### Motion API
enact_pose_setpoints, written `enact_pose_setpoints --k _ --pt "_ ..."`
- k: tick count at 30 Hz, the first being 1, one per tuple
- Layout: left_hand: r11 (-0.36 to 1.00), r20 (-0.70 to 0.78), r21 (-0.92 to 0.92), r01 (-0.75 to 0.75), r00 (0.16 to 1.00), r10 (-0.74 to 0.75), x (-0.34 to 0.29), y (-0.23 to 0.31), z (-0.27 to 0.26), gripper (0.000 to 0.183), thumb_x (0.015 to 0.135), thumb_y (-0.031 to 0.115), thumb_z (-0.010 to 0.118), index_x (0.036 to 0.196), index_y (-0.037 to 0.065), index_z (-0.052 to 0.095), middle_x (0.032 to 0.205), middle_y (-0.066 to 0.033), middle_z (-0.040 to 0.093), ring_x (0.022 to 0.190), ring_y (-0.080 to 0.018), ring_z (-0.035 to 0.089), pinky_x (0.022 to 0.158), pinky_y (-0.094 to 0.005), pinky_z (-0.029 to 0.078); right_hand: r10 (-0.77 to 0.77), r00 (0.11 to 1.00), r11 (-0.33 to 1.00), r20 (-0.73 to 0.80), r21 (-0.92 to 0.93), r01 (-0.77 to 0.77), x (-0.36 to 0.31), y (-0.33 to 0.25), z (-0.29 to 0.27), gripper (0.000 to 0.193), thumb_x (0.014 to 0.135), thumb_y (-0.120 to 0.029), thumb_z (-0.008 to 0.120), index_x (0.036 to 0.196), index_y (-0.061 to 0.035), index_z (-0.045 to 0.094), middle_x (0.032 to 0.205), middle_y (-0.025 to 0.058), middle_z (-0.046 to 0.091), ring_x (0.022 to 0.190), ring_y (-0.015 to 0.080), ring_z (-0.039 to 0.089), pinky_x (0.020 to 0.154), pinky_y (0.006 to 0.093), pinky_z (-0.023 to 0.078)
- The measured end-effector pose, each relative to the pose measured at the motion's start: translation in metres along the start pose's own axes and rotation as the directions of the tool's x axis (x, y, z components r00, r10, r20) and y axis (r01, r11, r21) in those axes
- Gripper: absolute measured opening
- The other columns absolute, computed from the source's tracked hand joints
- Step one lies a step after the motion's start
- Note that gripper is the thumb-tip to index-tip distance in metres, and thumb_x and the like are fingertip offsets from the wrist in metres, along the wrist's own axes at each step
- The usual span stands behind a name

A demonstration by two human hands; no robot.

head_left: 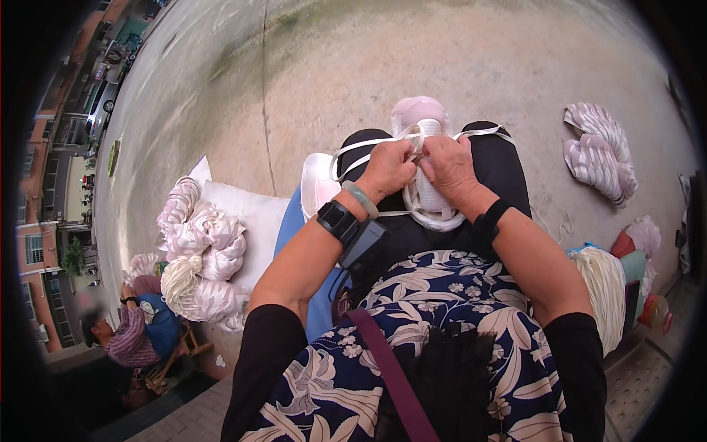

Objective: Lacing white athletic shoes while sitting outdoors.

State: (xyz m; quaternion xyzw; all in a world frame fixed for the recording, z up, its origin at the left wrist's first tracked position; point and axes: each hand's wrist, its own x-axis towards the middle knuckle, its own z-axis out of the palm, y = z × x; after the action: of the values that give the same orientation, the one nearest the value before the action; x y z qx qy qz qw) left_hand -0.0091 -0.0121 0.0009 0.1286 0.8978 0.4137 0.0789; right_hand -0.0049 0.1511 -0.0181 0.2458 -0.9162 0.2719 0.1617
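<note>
A pink and white sneaker (pixel 418 112) rests on my lap between my black-clad knees, toe pointing away from me. A flat white shoelace (pixel 352 163) loops out over my left knee, and another length lies over the right knee. My left hand (pixel 389 171) is closed in a pinch on the lace at the shoe's front. Beside it, almost touching, my right hand (pixel 449 168) is also pinched at the lace, its fingertips partly hidden. Against my left thigh leans a second white and pink shoe (pixel 318 180).
Bundled pink-white shoe parts (pixel 210 247) lie on a white sheet (pixel 250 221) at left. More stacked shoe parts (pixel 600 151) sit on the concrete at right. A hank of white laces (pixel 600 287) hangs by my right elbow. Another person (pixel 132 335) sits at far left.
</note>
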Motion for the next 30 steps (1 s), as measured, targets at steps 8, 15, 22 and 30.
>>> enact_pose_setpoints --k 8,15,22,30 --pt "0.994 0.04 -0.104 0.027 0.999 -0.023 0.007 0.004 0.001 0.021 0.065 0.005 0.056 0.083 -0.003 0.064 0.064 -0.0099 0.062 0.058 -0.0126 0.056 0.055 -0.0278 0.046 -0.132 0.991 0.991 0.028 0.006 0.132 0.006 0.013 -0.002 0.016 0.075 -0.018 0.061 0.084 -0.0097 0.051 0.075 0.0083 0.054 0.074 0.027 0.056 0.073 0.0427 0.036" --pt "0.969 -0.011 -0.239 0.064 0.998 -0.068 0.003 0.006 0.006 0.016 0.065 0.01 0.061 0.077 0.0 0.065 0.068 -0.0171 0.063 0.063 -0.0287 0.062 0.058 -0.035 0.048 -0.175 0.98 0.961 0.09 -0.201 0.191 0.004 -0.002 -0.009 0.009 0.076 -0.017 0.06 0.08 -0.011 0.054 0.075 0.0071 0.051 0.074 0.0252 0.056 0.076 0.0482 0.037" --pt "0.994 -0.219 -0.064 0.083 0.971 -0.095 -0.023 0.01 0.015 0.02 0.068 0.011 0.062 0.082 0.0 0.055 0.065 -0.0123 0.059 0.062 -0.0244 0.059 0.059 -0.0342 0.047 -0.081 0.978 0.996 0.194 -0.007 0.084 -0.037 -0.013 -0.09 0.004 0.074 -0.011 0.059 0.073 -0.0077 0.057 0.085 0.0065 0.053 0.089 0.0246 0.055 0.092 0.0537 0.03" --pt "1.0 -0.281 0.011 0.016 0.96 -0.012 -0.033 0.019 0.018 0.021 0.076 0.015 0.065 0.081 0.002 0.051 0.065 -0.0132 0.058 0.061 -0.0268 0.06 0.058 -0.0339 0.047 0.726 0.6 0.679 0.336 -0.212 -0.703 -0.303 0.179 -0.206 0.026 0.077 -0.019 0.061 0.062 -0.002 0.047 0.056 0.0053 0.046 0.055 0.0157 0.048 0.052 0.032 0.037"
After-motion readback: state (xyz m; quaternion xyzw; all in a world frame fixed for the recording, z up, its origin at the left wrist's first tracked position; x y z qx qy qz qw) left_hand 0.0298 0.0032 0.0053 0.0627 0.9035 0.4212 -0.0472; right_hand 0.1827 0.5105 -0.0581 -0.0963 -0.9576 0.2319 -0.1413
